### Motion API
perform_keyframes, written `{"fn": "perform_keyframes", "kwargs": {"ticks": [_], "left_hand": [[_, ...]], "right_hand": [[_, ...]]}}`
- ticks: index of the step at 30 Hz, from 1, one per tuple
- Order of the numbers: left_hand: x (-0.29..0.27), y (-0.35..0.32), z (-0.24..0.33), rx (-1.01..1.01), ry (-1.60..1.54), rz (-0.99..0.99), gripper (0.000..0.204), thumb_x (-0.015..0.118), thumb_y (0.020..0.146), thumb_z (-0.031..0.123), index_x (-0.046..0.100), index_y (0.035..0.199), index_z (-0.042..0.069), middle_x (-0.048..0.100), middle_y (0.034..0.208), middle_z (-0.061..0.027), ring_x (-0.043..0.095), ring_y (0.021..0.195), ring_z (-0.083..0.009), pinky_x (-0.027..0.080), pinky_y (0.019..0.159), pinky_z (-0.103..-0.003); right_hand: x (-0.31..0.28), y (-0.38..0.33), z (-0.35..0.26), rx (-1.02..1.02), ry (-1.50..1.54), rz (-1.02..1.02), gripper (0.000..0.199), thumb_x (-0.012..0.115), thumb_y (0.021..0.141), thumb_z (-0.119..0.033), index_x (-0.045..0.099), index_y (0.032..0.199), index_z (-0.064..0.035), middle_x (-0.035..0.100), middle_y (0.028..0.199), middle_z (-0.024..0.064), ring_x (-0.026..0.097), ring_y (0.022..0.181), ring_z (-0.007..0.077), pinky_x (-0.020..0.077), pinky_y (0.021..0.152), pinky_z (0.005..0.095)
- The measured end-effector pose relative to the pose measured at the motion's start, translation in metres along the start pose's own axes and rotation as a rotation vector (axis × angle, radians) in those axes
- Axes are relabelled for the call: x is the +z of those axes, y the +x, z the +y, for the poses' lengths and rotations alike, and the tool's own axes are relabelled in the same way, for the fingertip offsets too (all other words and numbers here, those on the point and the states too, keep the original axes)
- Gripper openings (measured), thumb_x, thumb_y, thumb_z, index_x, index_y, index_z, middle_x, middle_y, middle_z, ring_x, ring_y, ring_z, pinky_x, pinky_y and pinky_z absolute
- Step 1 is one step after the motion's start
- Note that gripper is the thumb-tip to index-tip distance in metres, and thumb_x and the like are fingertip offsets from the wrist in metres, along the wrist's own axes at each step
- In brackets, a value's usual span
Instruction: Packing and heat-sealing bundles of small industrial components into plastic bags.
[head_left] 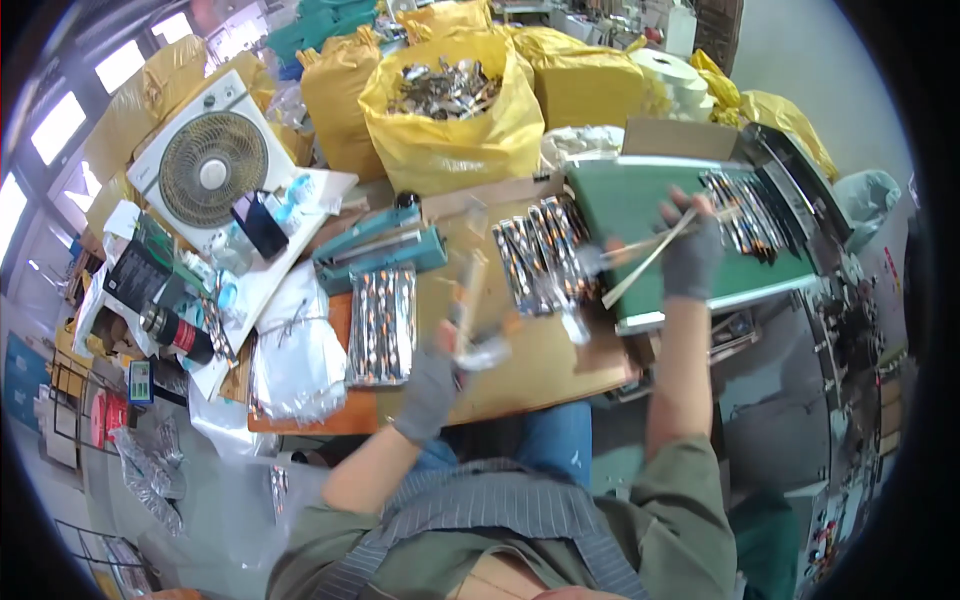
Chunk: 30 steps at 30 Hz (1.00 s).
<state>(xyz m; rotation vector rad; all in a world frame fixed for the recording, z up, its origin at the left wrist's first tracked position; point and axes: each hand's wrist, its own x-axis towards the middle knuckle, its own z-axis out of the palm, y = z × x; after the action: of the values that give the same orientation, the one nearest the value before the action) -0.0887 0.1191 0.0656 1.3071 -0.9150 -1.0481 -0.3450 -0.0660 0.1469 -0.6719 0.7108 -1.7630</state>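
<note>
My right hand (694, 245), in a grey glove with bare fingertips, is raised over the green conveyor belt (620, 200). Its fingers close round a thin pale stick (648, 262) slanting down to the left; beside it, another thin, orange-tipped piece is blurred. Over the cardboard-topped table (500, 375), my left hand (438, 372), gloved too, grips something light tan and long, smeared by motion, with a clear plastic bit near it. Between the hands lie slim packets (540, 250) patterned in black, orange and white. More such packets (382, 325) form a neat block left of my left hand.
Clear plastic bags (295, 355) are stacked at the table's left, near a teal bag sealer (380, 250). More packets (745, 215) rest on the belt's far end. Behind stand a yellow sack (440, 150) of metallic scraps and a white fan (215, 155). A dark flask (178, 333) stands left.
</note>
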Motion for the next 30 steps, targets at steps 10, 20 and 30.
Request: {"fn": "perform_keyframes", "kwargs": {"ticks": [10,20,30], "left_hand": [[0.014,0.379,0.187,-0.126,1.964,0.247,0.08,0.054,0.073,0.068,0.056,0.12,0.003,0.059,0.112,-0.0238,0.057,0.105,-0.0366,0.044,0.089,-0.045],[0.217,0.266,-0.077,0.509,1.121,-0.308,0.061,0.058,0.086,0.038,0.044,0.128,-0.004,0.04,0.133,-0.0273,0.037,0.124,-0.0386,0.03,0.104,-0.046],[0.274,0.223,-0.089,0.836,0.927,-0.212,0.054,0.054,0.086,0.043,0.051,0.122,0.002,0.051,0.125,-0.0206,0.046,0.118,-0.0336,0.034,0.101,-0.04]], "right_hand": [[-0.176,0.003,-0.074,-0.403,-0.947,0.192,0.02,0.049,0.089,-0.015,0.059,0.1,-0.0021,0.056,0.085,0.0018,0.05,0.078,0.0101,0.0418,0.072,0.0249],[-0.531,0.081,-0.259,-0.538,-2.386,1.058,0.025,0.055,0.076,-0.017,0.066,0.098,-0.0143,0.061,0.102,0.012,0.056,0.098,0.0304,0.0438,0.086,0.0393],[-0.693,-0.028,-0.287,-0.726,-1.423,1.32,0.038,0.049,0.092,-0.027,0.054,0.117,0.001,0.059,0.114,0.0194,0.059,0.096,0.0259,0.0476,0.084,0.0305]]}}
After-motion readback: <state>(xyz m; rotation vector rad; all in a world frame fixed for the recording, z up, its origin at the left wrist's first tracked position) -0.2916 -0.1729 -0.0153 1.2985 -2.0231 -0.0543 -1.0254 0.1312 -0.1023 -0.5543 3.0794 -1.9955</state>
